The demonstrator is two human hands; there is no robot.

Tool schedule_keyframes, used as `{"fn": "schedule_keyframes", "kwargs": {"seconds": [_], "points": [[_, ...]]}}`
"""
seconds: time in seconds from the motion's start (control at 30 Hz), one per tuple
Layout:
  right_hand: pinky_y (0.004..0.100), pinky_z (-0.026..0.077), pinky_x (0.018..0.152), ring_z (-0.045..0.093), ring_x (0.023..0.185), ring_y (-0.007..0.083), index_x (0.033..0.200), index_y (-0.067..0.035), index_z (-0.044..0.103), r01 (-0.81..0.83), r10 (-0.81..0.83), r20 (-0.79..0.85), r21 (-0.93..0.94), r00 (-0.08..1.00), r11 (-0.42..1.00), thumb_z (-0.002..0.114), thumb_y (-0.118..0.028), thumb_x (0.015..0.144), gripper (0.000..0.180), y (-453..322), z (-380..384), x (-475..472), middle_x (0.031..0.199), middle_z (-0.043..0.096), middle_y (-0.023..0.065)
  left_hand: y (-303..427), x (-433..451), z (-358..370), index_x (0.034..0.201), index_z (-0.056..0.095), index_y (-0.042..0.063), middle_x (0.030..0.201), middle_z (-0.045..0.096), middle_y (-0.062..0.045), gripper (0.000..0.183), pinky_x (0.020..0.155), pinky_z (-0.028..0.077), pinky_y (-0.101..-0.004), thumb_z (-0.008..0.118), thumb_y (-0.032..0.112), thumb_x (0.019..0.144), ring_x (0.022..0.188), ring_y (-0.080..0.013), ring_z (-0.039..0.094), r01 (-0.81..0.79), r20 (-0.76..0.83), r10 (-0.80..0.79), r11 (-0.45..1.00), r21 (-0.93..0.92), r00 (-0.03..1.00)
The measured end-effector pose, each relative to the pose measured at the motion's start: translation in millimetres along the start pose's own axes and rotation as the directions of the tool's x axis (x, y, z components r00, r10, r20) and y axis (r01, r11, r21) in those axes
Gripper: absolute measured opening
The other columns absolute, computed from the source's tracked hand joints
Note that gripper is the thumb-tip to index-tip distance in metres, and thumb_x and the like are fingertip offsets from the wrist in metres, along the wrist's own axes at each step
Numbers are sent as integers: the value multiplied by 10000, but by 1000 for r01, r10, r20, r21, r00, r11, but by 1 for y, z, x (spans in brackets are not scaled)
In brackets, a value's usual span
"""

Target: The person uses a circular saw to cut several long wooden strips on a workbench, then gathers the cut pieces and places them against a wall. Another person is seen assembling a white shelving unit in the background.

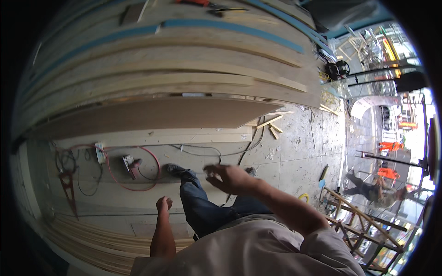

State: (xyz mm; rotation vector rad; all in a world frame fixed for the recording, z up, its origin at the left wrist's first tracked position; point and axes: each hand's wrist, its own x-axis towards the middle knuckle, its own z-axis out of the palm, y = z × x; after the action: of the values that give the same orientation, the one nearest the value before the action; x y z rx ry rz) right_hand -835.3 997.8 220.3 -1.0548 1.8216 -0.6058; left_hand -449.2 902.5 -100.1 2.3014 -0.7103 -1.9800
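Observation:
My right hand (226,178) hangs in the air in front of my body, over the concrete floor (293,148). Its thumb and fingers are apart, and I see nothing between them. Lower and to the left, my left hand (164,204) is by my leg with its fingers curled in; nothing shows in its grip. Before me stands a long bench or stack topped by a board (207,110), with long wooden strips (207,78) and blue strips (224,27) lying along it. Neither hand touches these.
On the floor at left are a handheld power tool (131,165), a red hose (157,158), a power strip (100,153) and a reddish triangular frame (69,191). Wood offcuts (272,126) lie past the bench. A wooden frame (359,220) and a person (376,191) are at right.

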Motion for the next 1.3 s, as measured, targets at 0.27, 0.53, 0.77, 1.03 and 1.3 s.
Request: {"fn": "schedule_keyframes", "kwargs": {"seconds": [0.27, 0.53, 0.77, 1.03, 1.3], "points": [[468, 519, 770, 663, 893, 389, 1134, -52, 624, -529, 536, -100, 89, 838, 844, 570, -323, 895, 365, 304, -21, -347, 941, 686, 224, -39, -200, 115, 870, 618, 0, 789, 642, -103, 165, 599, 508, -330, 596, 161, 895, 680, -199, 641, -282, 47, 280, 916, 285, 959], [399, 534, 697, 688, 750, 335, 961, -13, 689, -495, 649, -510, 419, 565, 761, 553, -234, 853, 281, 460, -56, -446, 804, 701, 196, -30, -326, 331, 996, 613, 30, 852, 656, -53, 175, 626, 497, -242, 600, 188, 923, 728, -124, 630, -542, 427, 351, 673, 504, 833], [424, 535, 752, 680, 827, 378, 989, -21, 685, -449, 651, -341, 508, 679, 735, 570, -271, 872, 299, 495, -71, -411, 856, 692, 222, -61, -343, 499, 1007, 627, 27, 897, 676, -63, 190, 679, 509, -238, 567, 198, 951, 778, -121, 640, -601, 574, 240, 532, 597, 783], [446, 526, 824, 662, 897, 400, 1016, -63, 698, -591, 751, -268, 481, 603, 647, 594, -284, 835, 305, 628, -143, -355, 919, 690, 224, -124, -220, 687, 918, 639, 18, 804, 665, -59, 190, 659, 514, -289, 595, 202, 903, 693, -137, 628, -618, 631, 36, 250, 745, 775], [459, 491, 899, 608, 1035, 395, 1108, -49, 642, -567, 669, -199, 392, 716, 724, 631, -285, 793, 394, 835, -199, -227, 1110, 629, 228, -104, -131, 921, 912, 647, 8, 738, 642, -109, 254, 652, 471, -344, 603, 256, 882, 675, -152, 578, -777, 778, 137, -74, 626, 613]]}}
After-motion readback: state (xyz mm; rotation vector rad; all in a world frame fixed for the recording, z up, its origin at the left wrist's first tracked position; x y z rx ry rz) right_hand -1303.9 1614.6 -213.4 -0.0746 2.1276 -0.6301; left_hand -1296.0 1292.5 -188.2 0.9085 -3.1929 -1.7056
